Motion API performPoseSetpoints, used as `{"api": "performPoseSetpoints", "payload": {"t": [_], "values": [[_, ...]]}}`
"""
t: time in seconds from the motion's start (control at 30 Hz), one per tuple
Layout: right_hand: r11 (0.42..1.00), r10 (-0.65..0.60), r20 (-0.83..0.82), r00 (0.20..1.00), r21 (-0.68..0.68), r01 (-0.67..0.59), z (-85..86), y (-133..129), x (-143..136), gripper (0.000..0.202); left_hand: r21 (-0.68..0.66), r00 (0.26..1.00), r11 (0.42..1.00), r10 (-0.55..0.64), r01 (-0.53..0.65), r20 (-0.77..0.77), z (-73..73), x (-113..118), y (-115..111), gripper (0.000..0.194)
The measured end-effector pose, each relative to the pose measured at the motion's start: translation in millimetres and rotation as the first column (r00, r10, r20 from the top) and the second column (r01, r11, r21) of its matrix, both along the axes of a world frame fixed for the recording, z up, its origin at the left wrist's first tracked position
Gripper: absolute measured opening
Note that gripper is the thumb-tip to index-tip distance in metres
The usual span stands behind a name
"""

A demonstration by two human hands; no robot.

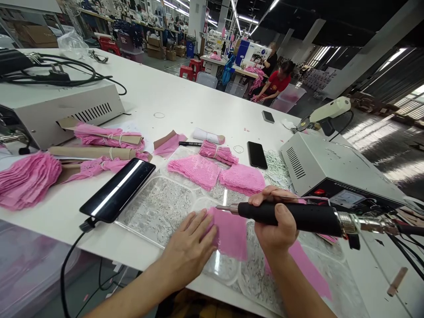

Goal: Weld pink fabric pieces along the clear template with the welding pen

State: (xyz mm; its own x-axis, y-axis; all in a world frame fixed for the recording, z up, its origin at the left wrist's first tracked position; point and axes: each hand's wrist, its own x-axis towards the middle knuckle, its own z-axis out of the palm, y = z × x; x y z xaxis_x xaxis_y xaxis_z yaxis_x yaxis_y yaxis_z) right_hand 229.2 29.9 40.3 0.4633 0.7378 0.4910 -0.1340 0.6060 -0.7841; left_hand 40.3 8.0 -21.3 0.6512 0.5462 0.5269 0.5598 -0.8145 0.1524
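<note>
My left hand (192, 240) lies flat, fingers stretched, on the left edge of a pink fabric piece (232, 238). My right hand (276, 221) is wrapped round a thick black ultrasonic hand tool (308, 217) with a cable at its rear. The tool's narrow metal tip points left, at the upper edge of the fabric close to my left fingertips; whether it touches cannot be made out. Under both hands is a clear-topped, marbled grey mat (159, 207). Two stacks of pink lace pieces (195, 171) (242, 179) lie beyond, and another pink piece (308, 269) is partly hidden by my right forearm.
A dark tablet (117, 190) with a cable lies left, near pink bundles (109, 134). Metal control boxes stand left (62, 110) and right (338, 172). A phone (257, 154) and pale elastic bands (276, 168) lie ahead. People work at machines in the background.
</note>
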Motion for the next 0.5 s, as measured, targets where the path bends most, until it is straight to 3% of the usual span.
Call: {"api": "performPoseSetpoints", "payload": {"t": [0.5], "values": [[1.000, 0.009, 0.023, 1.000, -0.008, -0.009, -2.0, 1.5, -3.7, 0.012, -0.011, 0.999, 0.999, 0.051, -0.051, 0.009, 2.1, -0.4, -2.2, 0.031]]}}
